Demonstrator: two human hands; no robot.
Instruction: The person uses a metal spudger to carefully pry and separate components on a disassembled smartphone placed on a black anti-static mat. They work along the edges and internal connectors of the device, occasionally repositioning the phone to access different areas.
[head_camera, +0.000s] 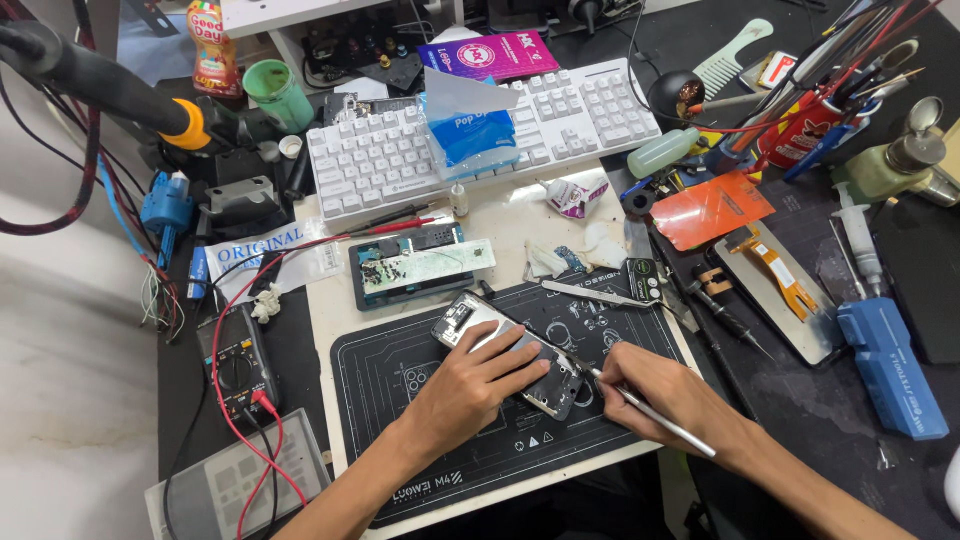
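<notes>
Back already off the opened silver smartphone, pinned flat under left hand, right hand gripping slim metal screwdriver, internals unremoved.

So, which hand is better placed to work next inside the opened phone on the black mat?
The right hand. It already holds the thin silver metal tool, whose tip is at the opened phone. The left hand lies flat on the phone, pressing it to the black mat.
</notes>
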